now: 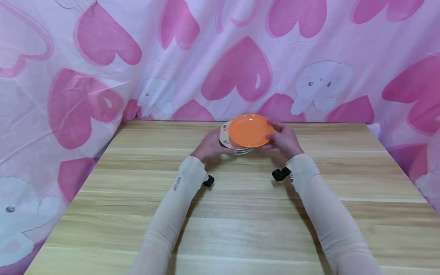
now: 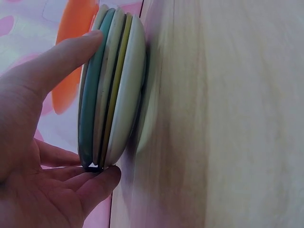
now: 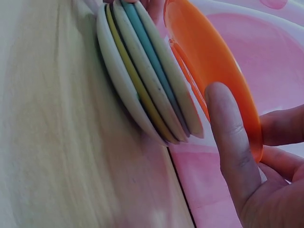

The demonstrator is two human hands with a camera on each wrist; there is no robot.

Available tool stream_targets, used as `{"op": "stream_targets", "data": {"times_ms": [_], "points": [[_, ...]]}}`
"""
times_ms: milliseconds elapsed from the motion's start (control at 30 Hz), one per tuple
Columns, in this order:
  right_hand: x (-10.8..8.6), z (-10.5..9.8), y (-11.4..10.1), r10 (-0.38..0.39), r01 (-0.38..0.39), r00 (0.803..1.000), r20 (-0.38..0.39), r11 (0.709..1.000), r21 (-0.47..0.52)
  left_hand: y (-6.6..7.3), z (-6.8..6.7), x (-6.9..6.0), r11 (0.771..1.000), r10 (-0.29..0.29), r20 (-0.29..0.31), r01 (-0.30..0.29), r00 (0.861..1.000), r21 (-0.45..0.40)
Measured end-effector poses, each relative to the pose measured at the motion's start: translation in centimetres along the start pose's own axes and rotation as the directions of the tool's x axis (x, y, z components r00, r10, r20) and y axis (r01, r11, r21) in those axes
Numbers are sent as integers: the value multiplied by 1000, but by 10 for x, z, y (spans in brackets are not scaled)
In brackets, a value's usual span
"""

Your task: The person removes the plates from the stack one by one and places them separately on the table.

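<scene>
Peeking past the pale sleeves [image 1: 161, 225] and down the worktop [image 1: 240, 229]: left hand [image 1: 210, 146] has a thumb-and-fingers grip round the stack of plates [image 1: 224, 134] near the far edge, probably so nothing slides. Right hand [image 1: 287, 140] pinches the orange plate [image 1: 250, 130] by its rim just above, likely keeping the 2 apart. Heart-print curtain [image 1: 237, 72] behind.

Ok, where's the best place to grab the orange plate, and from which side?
Probably pinch the orange plate by its rim, from the right, as the right hand does: that thin edge stands clear of the plate stack, leaving room above and below.
</scene>
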State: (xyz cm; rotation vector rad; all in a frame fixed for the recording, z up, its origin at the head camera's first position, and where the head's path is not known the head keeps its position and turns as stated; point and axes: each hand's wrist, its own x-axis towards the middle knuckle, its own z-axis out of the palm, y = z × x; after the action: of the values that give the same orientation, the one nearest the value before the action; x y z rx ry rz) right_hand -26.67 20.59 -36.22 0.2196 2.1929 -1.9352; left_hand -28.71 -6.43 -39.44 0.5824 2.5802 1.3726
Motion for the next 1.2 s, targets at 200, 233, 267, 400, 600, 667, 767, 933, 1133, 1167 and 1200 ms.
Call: {"op": "stream_targets", "data": {"times_ms": [200, 233, 267, 400, 600, 667, 767, 933, 1133, 1167, 1200], "points": [[-6, -7, -4, -7, 7, 1000, 1, 1000, -23, -1, 0, -1, 1000, -21, -4, 21, 1000, 23], [-7, -8, -5, -9, 9, 1000, 1, 1000, -23, -1, 0, -1, 999, -25, -2, 25, 1000, 25], [-8, -9, -5, -12, 12, 1000, 2, 1000, -24, -1, 0, -1, 999, -29, 0, 29, 1000, 26], [-11, -14, -7, -24, 24, 1000, 12, 999, -26, 0, -1, -1, 999, -45, 2, 45, 999, 30], [-16, -20, -8, -60, 62, 997, 43, 997, -35, 0, -4, -2, 999, -38, -4, 38, 999, 35], [-18, -23, -8, -63, 65, 997, 52, 997, -40, 0, -3, -2, 999, -33, -2, 33, 999, 30], [-21, -28, -7, -58, 61, 996, 67, 997, -53, 0, -4, -3, 999, -38, -2, 38, 999, 36], [-24, -37, -4, -38, 43, 997, 69, 996, -76, 1, -3, -3, 996, -64, -4, 64, 998, 59], [-26, -47, -1, -16, 20, 998, 56, 997, -73, 3, -3, -2, 993, -85, 1, 85, 996, 83], [-26, -48, 0, -13, 17, 998, 53, 997, -70, 3, -3, -2, 993, -88, 0, 88, 996, 84], [-26, -50, 1, -11, 14, 999, 49, 998, -65, 3, -3, -2, 992, -92, 1, 91, 996, 84]]}}
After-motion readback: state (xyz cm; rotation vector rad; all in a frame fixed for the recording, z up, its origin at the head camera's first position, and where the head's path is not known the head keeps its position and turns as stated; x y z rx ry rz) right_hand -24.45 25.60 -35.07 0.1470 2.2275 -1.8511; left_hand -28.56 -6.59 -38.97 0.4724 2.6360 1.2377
